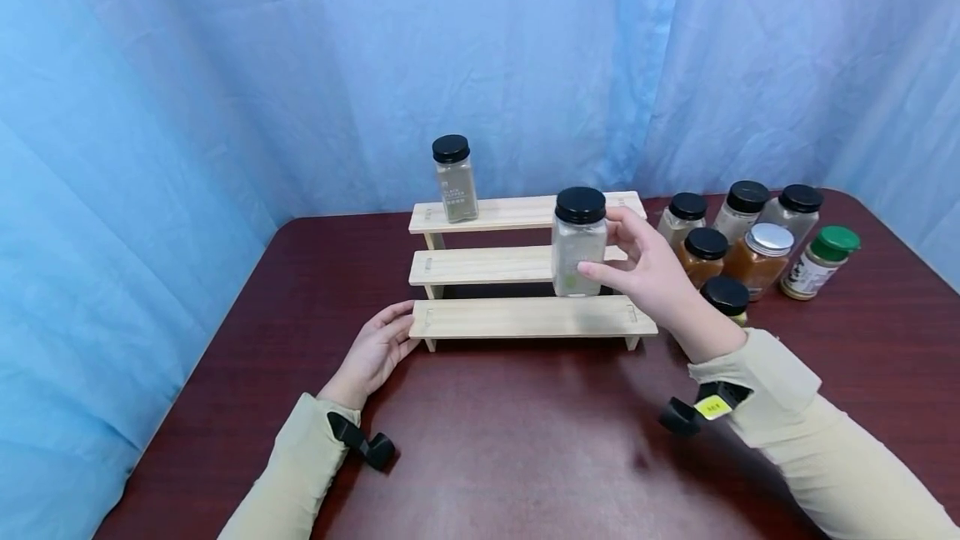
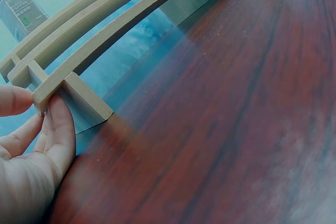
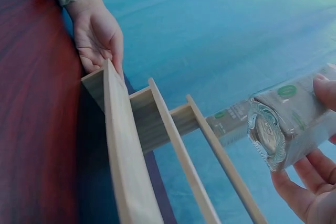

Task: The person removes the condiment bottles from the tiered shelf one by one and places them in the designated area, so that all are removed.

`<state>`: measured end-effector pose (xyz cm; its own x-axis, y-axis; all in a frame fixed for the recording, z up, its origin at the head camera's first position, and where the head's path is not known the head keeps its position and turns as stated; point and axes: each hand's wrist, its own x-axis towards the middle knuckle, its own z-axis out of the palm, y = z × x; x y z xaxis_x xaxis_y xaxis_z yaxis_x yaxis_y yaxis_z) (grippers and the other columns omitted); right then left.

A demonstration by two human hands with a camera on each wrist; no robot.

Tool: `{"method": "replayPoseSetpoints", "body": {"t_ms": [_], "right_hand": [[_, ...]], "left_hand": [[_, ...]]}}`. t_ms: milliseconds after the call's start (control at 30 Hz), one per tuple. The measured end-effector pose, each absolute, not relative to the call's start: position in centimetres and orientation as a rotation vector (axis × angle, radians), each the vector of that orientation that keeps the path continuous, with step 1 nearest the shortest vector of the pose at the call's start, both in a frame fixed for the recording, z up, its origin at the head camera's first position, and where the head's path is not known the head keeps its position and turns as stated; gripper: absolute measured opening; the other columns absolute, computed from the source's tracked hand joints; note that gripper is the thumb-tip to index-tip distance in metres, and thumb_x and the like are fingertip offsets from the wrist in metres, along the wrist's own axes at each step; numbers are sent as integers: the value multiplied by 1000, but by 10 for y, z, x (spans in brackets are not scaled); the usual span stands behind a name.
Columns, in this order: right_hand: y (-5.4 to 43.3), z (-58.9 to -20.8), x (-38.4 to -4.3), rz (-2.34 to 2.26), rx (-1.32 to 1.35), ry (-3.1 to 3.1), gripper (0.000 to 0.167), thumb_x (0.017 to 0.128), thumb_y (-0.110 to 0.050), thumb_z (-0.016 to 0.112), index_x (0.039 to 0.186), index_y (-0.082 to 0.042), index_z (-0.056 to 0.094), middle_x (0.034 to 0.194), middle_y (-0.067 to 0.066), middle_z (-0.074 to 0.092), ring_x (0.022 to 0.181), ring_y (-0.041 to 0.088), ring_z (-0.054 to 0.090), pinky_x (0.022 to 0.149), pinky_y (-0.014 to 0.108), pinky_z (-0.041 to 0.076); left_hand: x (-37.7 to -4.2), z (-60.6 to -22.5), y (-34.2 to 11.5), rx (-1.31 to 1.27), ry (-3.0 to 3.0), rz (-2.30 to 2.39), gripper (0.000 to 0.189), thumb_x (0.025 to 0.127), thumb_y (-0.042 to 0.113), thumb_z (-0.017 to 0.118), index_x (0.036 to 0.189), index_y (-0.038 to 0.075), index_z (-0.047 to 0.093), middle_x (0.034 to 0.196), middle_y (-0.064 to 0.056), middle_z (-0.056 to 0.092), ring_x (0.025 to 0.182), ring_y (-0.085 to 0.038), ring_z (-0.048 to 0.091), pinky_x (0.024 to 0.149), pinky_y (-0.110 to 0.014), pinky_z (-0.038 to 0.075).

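Observation:
A three-step wooden spice rack (image 1: pixel 525 319) stands on the table. My left hand (image 1: pixel 378 350) grips the left end of its lowest step; in the left wrist view the thumb and fingers (image 2: pixel 62 129) pinch that corner. My right hand (image 1: pixel 652 269) holds a clear spice jar (image 1: pixel 573 261) with a black lid by its sides, in front of the rack's upper steps. Seen from the right wrist, the jar's glass base (image 3: pixel 266 135) hangs in the air, apart from the wood. A black pepper jar (image 1: pixel 457 190) stands at the left of the top step.
Right of the rack stand several spice jars, among them a silver-lidded jar (image 1: pixel 759 258), a green-lidded jar (image 1: pixel 817 265) and a black-lidded jar (image 1: pixel 726 298) near my right forearm. Blue curtains (image 1: pixel 480 65) hang behind the dark red table (image 1: pixel 510 440).

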<state>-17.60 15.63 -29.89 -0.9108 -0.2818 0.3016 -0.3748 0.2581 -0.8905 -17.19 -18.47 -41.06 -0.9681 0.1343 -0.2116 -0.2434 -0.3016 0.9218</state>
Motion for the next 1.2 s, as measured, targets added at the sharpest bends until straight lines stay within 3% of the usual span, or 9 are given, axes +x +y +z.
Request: {"method": "replayPoseSetpoints", "body": {"t_ms": [367, 733, 1200], "right_hand": [[205, -311, -155, 1643, 642, -2386, 58, 85, 6, 63, 135, -19, 45, 118, -17, 54, 105, -5, 54, 83, 9, 45], [269, -326, -138, 1747, 589, -2270, 65, 82, 19, 57, 135, -15, 45, 118, -12, 56, 104, -6, 56, 79, 6, 45], [309, -337, -124, 1403, 308, -2375, 68, 83, 13, 60, 139, -21, 42, 111, -24, 51, 96, -16, 51, 70, 2, 42]], "left_hand": [[-173, -407, -184, -119, 1708, 2347, 41, 98, -1, 37, 138, -6, 29, 102, 4, 59, 89, -3, 61, 78, -18, 49], [-173, -408, -183, -143, 1683, 2357, 43, 98, -2, 36, 140, -6, 26, 100, 4, 59, 87, -3, 61, 77, -18, 49], [-172, -410, -185, -154, 1699, 2358, 43, 98, 0, 37, 140, -6, 28, 103, 4, 59, 88, -3, 61, 77, -18, 49]]}}
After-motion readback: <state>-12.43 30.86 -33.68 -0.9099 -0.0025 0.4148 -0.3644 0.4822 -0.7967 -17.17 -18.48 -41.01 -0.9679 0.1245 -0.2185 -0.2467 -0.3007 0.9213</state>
